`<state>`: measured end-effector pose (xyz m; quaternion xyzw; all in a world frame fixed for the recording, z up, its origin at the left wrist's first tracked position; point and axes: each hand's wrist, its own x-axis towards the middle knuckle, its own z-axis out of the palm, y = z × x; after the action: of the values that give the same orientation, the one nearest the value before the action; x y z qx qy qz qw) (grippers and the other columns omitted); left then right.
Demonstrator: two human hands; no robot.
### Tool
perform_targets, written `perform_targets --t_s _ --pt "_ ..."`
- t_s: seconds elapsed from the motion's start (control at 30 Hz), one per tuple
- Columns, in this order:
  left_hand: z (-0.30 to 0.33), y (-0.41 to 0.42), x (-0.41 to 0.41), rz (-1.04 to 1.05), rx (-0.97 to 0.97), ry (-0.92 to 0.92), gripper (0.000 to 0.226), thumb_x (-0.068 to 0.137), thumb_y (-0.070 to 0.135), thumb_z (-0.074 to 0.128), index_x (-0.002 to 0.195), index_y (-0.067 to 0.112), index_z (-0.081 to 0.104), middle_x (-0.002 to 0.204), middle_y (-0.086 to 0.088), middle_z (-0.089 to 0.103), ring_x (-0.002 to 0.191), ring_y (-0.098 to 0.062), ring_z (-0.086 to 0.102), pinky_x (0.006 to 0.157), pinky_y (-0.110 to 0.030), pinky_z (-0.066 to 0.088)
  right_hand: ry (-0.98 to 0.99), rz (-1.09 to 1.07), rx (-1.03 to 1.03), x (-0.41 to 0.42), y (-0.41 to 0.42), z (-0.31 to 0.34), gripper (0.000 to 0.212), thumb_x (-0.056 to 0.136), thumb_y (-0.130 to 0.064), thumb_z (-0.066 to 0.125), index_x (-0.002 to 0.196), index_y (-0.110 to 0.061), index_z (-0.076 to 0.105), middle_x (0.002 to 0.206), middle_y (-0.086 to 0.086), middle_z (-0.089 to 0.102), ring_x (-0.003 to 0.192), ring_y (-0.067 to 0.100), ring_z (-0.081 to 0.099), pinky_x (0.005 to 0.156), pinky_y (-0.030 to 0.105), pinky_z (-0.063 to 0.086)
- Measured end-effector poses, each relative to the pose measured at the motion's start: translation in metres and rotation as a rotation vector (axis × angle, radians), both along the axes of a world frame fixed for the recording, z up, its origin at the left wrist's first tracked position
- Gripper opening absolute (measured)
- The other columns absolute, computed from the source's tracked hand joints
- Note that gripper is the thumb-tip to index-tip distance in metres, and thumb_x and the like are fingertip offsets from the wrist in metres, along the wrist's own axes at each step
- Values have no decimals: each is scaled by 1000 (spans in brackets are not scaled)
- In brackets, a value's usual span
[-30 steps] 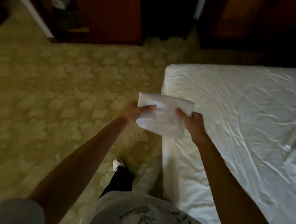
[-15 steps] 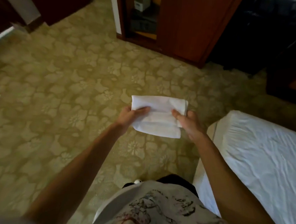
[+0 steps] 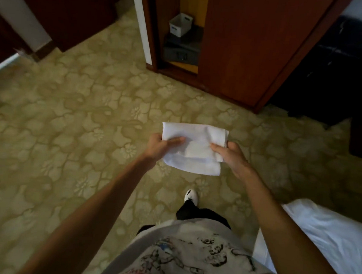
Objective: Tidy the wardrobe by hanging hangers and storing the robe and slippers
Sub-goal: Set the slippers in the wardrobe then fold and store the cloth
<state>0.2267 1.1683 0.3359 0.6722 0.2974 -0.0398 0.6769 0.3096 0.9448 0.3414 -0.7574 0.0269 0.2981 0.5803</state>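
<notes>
A folded white cloth bundle [image 3: 195, 146], whether robe or slippers I cannot tell, hangs in front of me above the carpet. My left hand [image 3: 158, 147] grips its left edge, thumb on top. My right hand [image 3: 230, 156] grips its right edge the same way. The wooden wardrobe [image 3: 254, 46] stands ahead with its left side open. On its bottom shelf sits a dark safe [image 3: 182, 50] with a small white box [image 3: 180, 24] on top.
Patterned beige carpet [image 3: 72, 114] covers the floor. The white bed's corner [image 3: 326, 234] is at the lower right. Dark furniture [image 3: 334, 67] stands right of the wardrobe, and a dark door [image 3: 63, 11] at the upper left. My white shoe [image 3: 191, 196] is on the carpet.
I have turned away from the bed and moved toward the wardrobe, carrying the cloth in both hands. The wardrobe is now nearer and the bed has slid to the lower right.
</notes>
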Motion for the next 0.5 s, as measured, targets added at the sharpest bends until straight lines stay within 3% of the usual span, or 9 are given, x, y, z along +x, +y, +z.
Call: perform_targets --t_s 0.13,0.3,0.5 --pt "9 39 86 4 66 8 39 65 40 90 89 10 80 89 -6 79 87 -23 76 82 -44 62 -39 -2 1 84 48 13 18 87 -23 77 98 -9 75 90 -4 76 70 -2 69 58 15 52" --pt "5 101 167 119 110 43 26 72 37 89 80 15 78 75 5 75 67 -4 69 62 -26 56 -43 47 -24 182 114 19 12 84 -25 80 85 -15 73 82 -8 74 66 0 69 55 16 52" --pt "-19 196 273 121 78 36 52 57 55 87 86 12 79 86 0 78 77 -12 72 70 -29 57 -43 117 -70 304 212 8 14 88 -24 76 95 -13 72 87 -6 72 75 6 69 53 12 50"
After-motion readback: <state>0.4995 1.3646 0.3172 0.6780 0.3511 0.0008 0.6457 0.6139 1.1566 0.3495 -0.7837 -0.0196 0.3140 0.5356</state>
